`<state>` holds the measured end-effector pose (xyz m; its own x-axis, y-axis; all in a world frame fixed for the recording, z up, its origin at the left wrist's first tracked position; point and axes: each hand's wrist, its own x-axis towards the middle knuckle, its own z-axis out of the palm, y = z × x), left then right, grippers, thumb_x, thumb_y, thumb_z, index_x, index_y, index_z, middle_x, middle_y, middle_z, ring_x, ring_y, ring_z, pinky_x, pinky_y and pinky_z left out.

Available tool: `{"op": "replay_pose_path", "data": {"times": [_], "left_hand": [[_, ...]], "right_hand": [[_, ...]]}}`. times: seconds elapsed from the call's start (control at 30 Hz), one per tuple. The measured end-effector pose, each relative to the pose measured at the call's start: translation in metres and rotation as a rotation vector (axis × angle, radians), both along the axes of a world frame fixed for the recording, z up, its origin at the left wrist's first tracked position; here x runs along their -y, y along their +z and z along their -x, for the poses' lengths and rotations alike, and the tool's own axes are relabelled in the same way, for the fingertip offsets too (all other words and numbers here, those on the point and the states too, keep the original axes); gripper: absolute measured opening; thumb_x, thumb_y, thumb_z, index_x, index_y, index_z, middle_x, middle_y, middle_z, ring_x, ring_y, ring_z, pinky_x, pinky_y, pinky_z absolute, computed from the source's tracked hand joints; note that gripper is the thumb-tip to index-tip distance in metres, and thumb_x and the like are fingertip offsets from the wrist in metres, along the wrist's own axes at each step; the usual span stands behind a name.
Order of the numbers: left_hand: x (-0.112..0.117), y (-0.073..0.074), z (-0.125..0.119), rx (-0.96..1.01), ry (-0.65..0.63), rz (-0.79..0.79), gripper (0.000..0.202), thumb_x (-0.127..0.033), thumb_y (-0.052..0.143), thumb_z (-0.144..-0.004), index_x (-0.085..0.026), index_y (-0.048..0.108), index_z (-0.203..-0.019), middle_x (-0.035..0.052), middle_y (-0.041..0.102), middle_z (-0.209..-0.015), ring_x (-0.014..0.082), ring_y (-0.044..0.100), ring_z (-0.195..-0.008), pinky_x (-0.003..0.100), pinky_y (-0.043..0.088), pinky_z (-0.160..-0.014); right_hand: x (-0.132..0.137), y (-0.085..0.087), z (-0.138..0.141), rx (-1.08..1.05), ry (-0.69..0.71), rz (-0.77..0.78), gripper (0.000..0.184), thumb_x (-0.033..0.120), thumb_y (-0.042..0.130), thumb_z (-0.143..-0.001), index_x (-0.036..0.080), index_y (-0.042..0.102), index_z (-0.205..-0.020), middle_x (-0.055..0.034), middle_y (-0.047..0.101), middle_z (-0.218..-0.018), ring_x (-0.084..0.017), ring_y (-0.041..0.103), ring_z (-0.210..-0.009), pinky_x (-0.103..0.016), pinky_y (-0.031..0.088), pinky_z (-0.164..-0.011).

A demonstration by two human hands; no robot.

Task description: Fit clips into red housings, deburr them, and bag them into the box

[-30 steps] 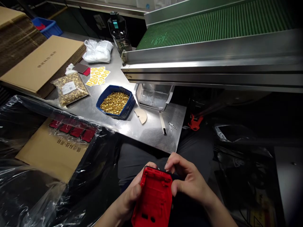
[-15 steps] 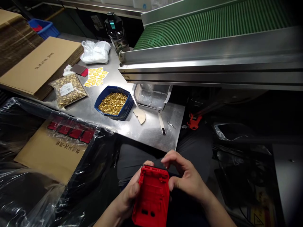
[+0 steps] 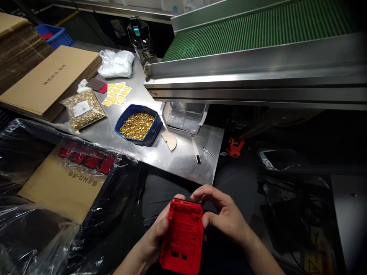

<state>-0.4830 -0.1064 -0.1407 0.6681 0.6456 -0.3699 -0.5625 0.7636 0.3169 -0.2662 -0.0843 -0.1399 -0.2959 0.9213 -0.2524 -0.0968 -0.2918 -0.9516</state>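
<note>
I hold a red plastic housing [image 3: 183, 235] over my lap, its hollow ribbed inside facing up. My left hand [image 3: 156, 236] grips its left edge, thumb on the rim. My right hand [image 3: 225, 217] is closed around the top right corner, fingertips curled over the upper edge. On the steel table ahead, a blue tray [image 3: 124, 121] is heaped with small brass parts [image 3: 137, 125].
A clear bag of brass parts [image 3: 83, 109], a yellow sticker sheet [image 3: 117, 93] and flat cartons [image 3: 50, 78] lie on the steel table [image 3: 177, 162]. More red housings [image 3: 86, 159] rest on cardboard under plastic film at left. A green conveyor [image 3: 258, 26] runs above the table.
The red housing has tilted slightly and sunk a little lower in my hands. My right fingers have shifted along its top edge.
</note>
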Motion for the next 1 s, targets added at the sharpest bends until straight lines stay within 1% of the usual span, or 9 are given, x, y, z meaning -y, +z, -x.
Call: {"op": "replay_pose_path", "data": {"times": [0.2, 0.3, 0.37, 0.5, 0.6, 0.7, 0.77, 0.87, 1.0], "left_hand": [[-0.002, 0.001, -0.001, -0.030, -0.016, 0.019, 0.071, -0.064, 0.067, -0.084, -0.022, 0.043, -0.136, 0.0196, 0.070, -0.120, 0.0398, 0.071, -0.106, 0.048, 0.050, -0.090], [-0.005, 0.000, -0.003, -0.067, -0.045, 0.032, 0.065, -0.065, 0.066, -0.085, -0.019, 0.048, -0.128, 0.0200, 0.071, -0.115, 0.0377, 0.071, -0.102, 0.048, 0.049, -0.090], [-0.008, -0.001, -0.004, -0.150, -0.069, 0.022, 0.060, -0.060, 0.070, -0.084, -0.020, 0.051, -0.124, 0.0149, 0.069, -0.113, 0.0319, 0.071, -0.098, 0.042, 0.049, -0.088], [-0.015, -0.001, -0.007, -0.326, -0.137, -0.104, 0.050, -0.049, 0.078, -0.082, -0.019, 0.055, -0.115, 0.0045, 0.063, -0.101, 0.0185, 0.063, -0.087, 0.028, 0.045, -0.079], [-0.018, 0.000, -0.009, -0.351, -0.137, -0.089, 0.044, -0.049, 0.070, -0.089, -0.019, 0.058, -0.118, 0.0063, 0.064, -0.107, 0.0210, 0.063, -0.095, 0.032, 0.046, -0.085], [-0.017, -0.001, -0.010, -0.264, -0.061, 0.017, 0.058, -0.064, 0.052, -0.094, -0.022, 0.055, -0.134, 0.0128, 0.061, -0.129, 0.0298, 0.057, -0.121, 0.042, 0.042, -0.102], [-0.015, -0.006, -0.013, -0.178, -0.009, -0.018, 0.080, -0.073, 0.060, -0.083, -0.026, 0.045, -0.146, 0.0152, 0.052, -0.144, 0.0356, 0.045, -0.136, 0.048, 0.037, -0.110], [-0.014, -0.017, -0.020, -0.236, 0.047, -0.225, 0.119, -0.057, 0.091, -0.060, -0.031, 0.026, -0.155, 0.0169, 0.036, -0.158, 0.0395, 0.028, -0.148, 0.053, 0.032, -0.115], [-0.023, -0.026, -0.027, -0.472, 0.159, -0.364, 0.118, -0.038, 0.092, -0.066, -0.030, 0.017, -0.157, 0.0195, 0.036, -0.158, 0.0395, 0.036, -0.145, 0.057, 0.032, -0.117]], "right_hand": [[0.002, -0.008, 0.000, 0.134, -0.199, -0.035, 0.029, 0.043, 0.082, -0.079, 0.022, 0.062, -0.083, 0.0042, 0.045, -0.074, -0.013, 0.044, -0.068, -0.025, 0.038, -0.065], [0.001, -0.012, -0.001, 0.129, -0.201, 0.033, 0.029, 0.050, 0.063, -0.094, 0.022, 0.063, -0.088, 0.0051, 0.043, -0.063, -0.012, 0.042, -0.057, -0.025, 0.035, -0.054], [-0.002, -0.009, -0.003, 0.189, -0.184, 0.037, 0.026, 0.044, 0.052, -0.101, 0.022, 0.067, -0.102, 0.0015, 0.055, -0.073, -0.014, 0.053, -0.066, -0.025, 0.043, -0.062], [-0.011, 0.009, -0.005, 0.155, 0.183, 0.025, 0.032, 0.039, 0.052, -0.102, 0.027, 0.065, -0.129, -0.0049, 0.065, -0.121, -0.021, 0.062, -0.109, -0.032, 0.048, -0.097], [-0.014, 0.016, -0.004, 0.189, 0.340, 0.037, 0.033, 0.035, 0.065, -0.095, 0.028, 0.067, -0.127, -0.0029, 0.073, -0.110, -0.022, 0.067, -0.099, -0.032, 0.051, -0.090], [-0.015, 0.004, 0.001, 0.119, 0.110, 0.148, 0.026, 0.035, 0.064, -0.096, 0.023, 0.071, -0.117, -0.0045, 0.075, -0.101, -0.022, 0.070, -0.091, -0.031, 0.053, -0.081], [-0.016, -0.008, 0.006, -0.042, -0.103, 0.223, 0.032, 0.040, 0.065, -0.095, 0.020, 0.068, -0.119, -0.0072, 0.075, -0.106, -0.022, 0.071, -0.092, -0.032, 0.054, -0.081], [-0.020, -0.020, 0.015, -0.151, -0.283, 0.251, 0.041, 0.044, 0.065, -0.095, 0.019, 0.059, -0.128, -0.0096, 0.072, -0.117, -0.021, 0.071, -0.098, -0.034, 0.055, -0.088], [-0.020, -0.014, 0.027, -0.215, -0.241, 0.280, 0.045, 0.044, 0.067, -0.094, 0.017, 0.058, -0.129, -0.0119, 0.074, -0.114, -0.023, 0.073, -0.097, -0.038, 0.057, -0.088]]}}
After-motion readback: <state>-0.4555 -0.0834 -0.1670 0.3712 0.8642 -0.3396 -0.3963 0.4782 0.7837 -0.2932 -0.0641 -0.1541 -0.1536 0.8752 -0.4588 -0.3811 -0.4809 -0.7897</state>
